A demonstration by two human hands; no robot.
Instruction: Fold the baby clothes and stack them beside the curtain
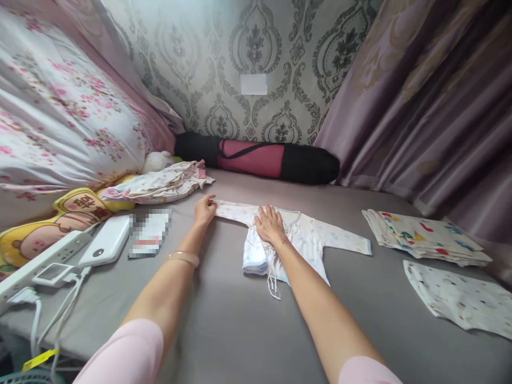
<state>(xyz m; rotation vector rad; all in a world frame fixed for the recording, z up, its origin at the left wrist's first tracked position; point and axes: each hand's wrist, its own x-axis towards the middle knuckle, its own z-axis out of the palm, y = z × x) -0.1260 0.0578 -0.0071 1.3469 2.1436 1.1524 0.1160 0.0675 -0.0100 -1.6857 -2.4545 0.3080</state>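
A small white baby shirt (308, 240) with pale blue edging lies spread on the grey sheet, its sleeves stretched out to both sides. White tie strings (273, 277) hang down from its front. My left hand (205, 210) pinches the cuff of the left-side sleeve between thumb and fingers. Flat on the upper chest of the shirt, near the shoulder, rests my right hand (269, 224), fingers spread. The lower left part of the shirt looks folded over on itself.
Folded patterned cloths (428, 234) and a spotted white garment (460, 293) lie at right. Crumpled clothing (164, 184), a power bank (107, 240) and a power strip (48, 261) with cables are at left. A long black-and-red bag (256, 158) lies along the wall.
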